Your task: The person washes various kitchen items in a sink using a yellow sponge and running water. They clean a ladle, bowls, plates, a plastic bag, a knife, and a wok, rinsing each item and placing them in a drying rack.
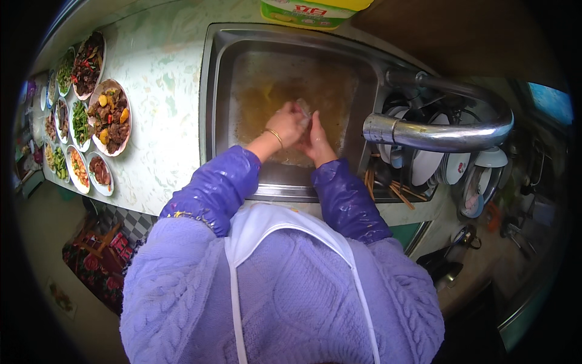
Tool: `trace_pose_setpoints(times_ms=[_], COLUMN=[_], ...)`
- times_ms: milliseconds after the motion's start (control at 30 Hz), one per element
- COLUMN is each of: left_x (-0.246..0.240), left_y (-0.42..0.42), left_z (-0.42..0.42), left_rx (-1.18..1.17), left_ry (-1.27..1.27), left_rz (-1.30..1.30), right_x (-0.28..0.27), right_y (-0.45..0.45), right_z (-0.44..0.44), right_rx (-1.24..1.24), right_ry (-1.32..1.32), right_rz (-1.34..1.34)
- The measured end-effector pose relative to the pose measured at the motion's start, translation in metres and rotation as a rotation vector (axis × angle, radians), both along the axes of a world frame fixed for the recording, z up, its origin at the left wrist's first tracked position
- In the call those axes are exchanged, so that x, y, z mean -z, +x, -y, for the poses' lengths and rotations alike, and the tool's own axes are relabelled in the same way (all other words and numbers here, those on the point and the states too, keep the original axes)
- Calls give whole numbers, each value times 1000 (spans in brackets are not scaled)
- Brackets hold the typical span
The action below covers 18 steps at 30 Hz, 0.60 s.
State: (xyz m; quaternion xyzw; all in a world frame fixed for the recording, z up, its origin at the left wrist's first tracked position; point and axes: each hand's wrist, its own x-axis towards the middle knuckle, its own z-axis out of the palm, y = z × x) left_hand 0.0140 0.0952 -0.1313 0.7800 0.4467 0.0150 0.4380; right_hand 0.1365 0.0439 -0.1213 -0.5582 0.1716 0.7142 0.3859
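Both hands are over the stainless steel sink [210,104], which holds cloudy yellowish-brown water [259,82]. My left hand [286,123], with a gold bangle [274,136] at the wrist, has its fingers around a small pale translucent thing [303,108]. Blur and the fingers hide what it is. My right hand [314,140] meets it from the other side, thumb up, its fingers partly hidden behind the left hand. Purple sleeve covers [218,182] protect both forearms.
A curved metal faucet [436,134] reaches in from the right. Beyond it stand stacked plates [456,166] and several wooden chopsticks [402,195]. A yellow-green detergent jug [309,13] sits behind the sink. Several filled dishes, including a meat dish [110,118], line the left counter [163,113].
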Motion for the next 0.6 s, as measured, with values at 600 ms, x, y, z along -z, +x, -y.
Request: trace_pose_setpoints(times_ms=[600], left_x=[-86], left_y=[56], left_z=[1], left_rx=[-202], left_ry=[371], left_rz=[398], right_x=[-16], right_y=[10], right_z=[-4], right_rx=[27], right_ry=[456], right_rz=[-301])
